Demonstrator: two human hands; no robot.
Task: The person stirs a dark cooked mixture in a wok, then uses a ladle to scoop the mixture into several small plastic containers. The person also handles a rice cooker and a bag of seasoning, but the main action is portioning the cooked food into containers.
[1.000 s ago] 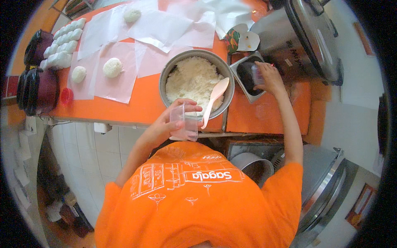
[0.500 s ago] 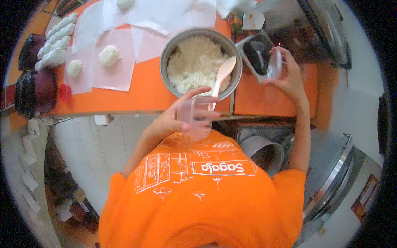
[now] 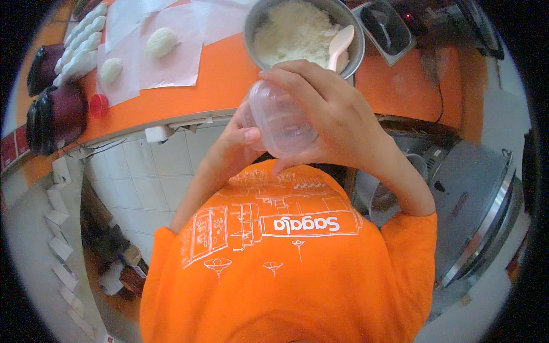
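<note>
The container [image 3: 283, 123] is glossy plastic, the pot [image 3: 250, 37] dull metal, the sheets [image 3: 186, 60] paper, the shirt [image 3: 291, 286] matt cloth.

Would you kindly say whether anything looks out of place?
Nothing stands out: the paddle lies over the rice pot, rice balls sit on paper, and the left hand and right hand hold clear plasticware.

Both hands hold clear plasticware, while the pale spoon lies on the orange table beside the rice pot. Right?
No: the head view shows the pale spoon in the rice pot. The left hand and right hand hold the clear plasticware.
</note>
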